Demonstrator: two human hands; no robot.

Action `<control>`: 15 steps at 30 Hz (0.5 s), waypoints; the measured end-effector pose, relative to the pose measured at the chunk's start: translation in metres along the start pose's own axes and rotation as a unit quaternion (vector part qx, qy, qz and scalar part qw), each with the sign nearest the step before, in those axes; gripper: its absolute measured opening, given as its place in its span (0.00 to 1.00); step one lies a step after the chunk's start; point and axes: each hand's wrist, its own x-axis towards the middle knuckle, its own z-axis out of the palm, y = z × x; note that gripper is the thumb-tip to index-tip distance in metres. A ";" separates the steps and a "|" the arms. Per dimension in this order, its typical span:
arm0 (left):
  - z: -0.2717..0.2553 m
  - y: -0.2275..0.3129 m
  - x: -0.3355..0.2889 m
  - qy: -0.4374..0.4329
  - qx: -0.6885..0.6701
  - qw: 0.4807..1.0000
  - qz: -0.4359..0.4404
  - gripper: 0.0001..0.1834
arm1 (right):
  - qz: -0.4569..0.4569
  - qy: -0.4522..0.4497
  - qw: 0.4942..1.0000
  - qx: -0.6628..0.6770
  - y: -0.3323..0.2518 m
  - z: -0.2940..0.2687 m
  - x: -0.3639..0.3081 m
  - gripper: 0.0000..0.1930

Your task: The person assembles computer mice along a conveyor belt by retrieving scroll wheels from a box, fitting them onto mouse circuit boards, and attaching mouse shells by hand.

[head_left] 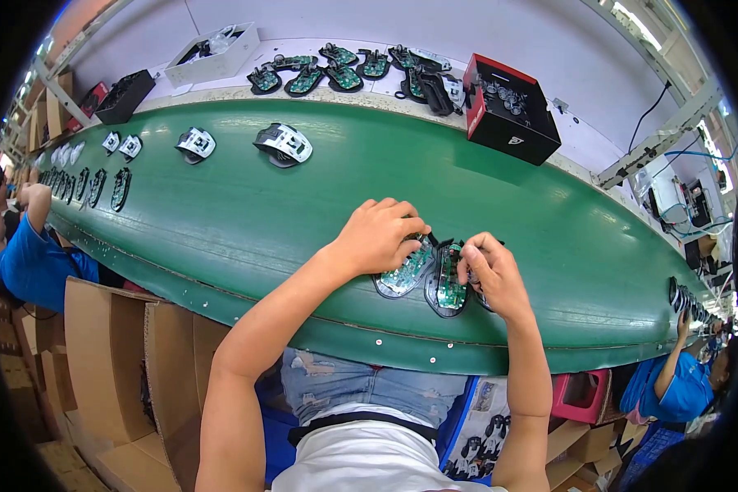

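Boards, three side by side on the green belt [303, 197], near its front edge: left board [406, 275] under the left hand [377, 238], middle board [451, 283] between both hands, third mostly hidden beneath the right hand [498, 275]. Left fingers bent over the left board's upper end; firmness of hold impossible to tell. Right thumb and forefinger drawn narrow at the middle board's right side; anything pinched there too small to tell.

Containers: on the back ledge, black box with red lining [512, 141], holding small round metallic parts [504, 97]; white tray [197, 72] with dark parts and a clear bag; farther left, black bin [125, 97] of dark pieces. Below the belt, tall carton [107, 353], contents hidden.

Around: more boards [303, 80] clustered on the ledge; two larger white-and-black shells [284, 145] at upper left; co-workers in blue at both ends. Black box overhanging the belt's far edge; metal post [656, 148] behind at right.

Room: broad green stretch beyond both hands and rightward; front edge close to the body.
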 end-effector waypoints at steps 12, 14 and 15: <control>0.011 -0.012 -0.005 0.020 -0.099 0.995 0.020 0.22 | -0.003 0.044 0.999 -0.011 0.001 -0.002 -0.001 0.17; 0.013 -0.007 -0.005 0.031 -0.092 0.995 0.028 0.23 | -0.054 0.024 0.998 -0.024 0.004 -0.004 -0.001 0.18; 0.013 -0.005 -0.007 0.039 -0.084 0.995 0.031 0.24 | -0.053 0.021 0.998 -0.020 0.003 -0.003 -0.001 0.20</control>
